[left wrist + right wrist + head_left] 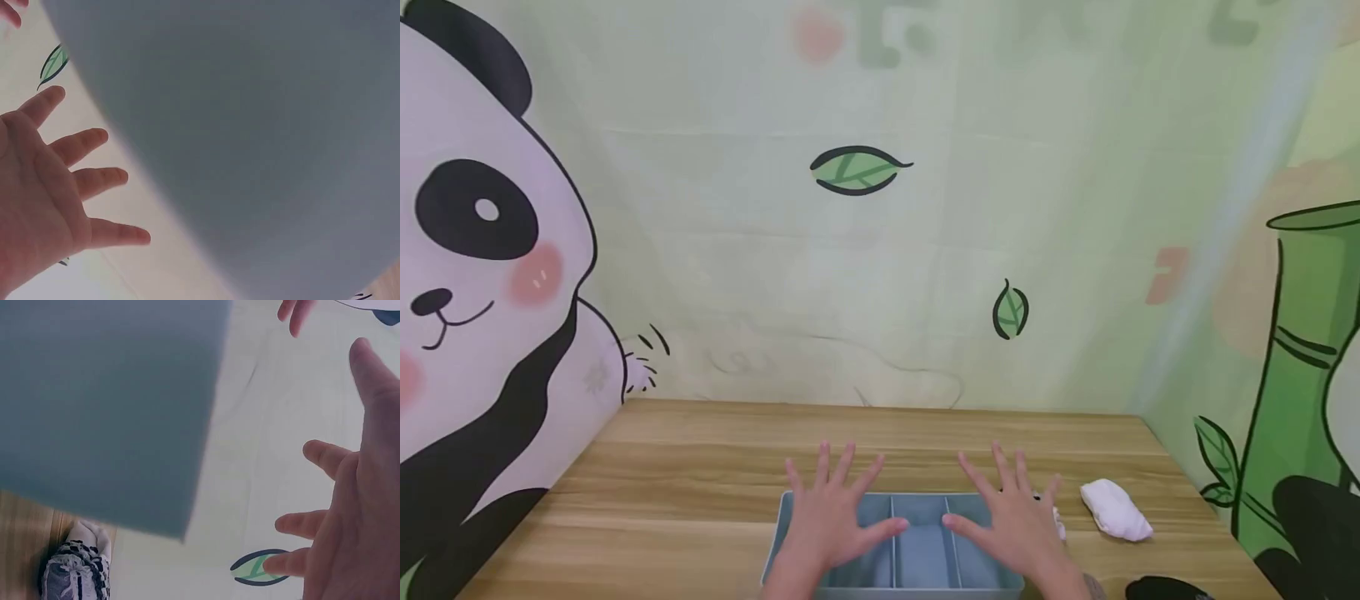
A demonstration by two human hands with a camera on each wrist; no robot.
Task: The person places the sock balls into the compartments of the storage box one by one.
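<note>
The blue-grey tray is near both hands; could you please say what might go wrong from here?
The open right hand partly hides the patterned bundle beside the tray in the head view and might brush it. The left hand, also open, isn't steadying the tray, so a bump could shift it.
</note>
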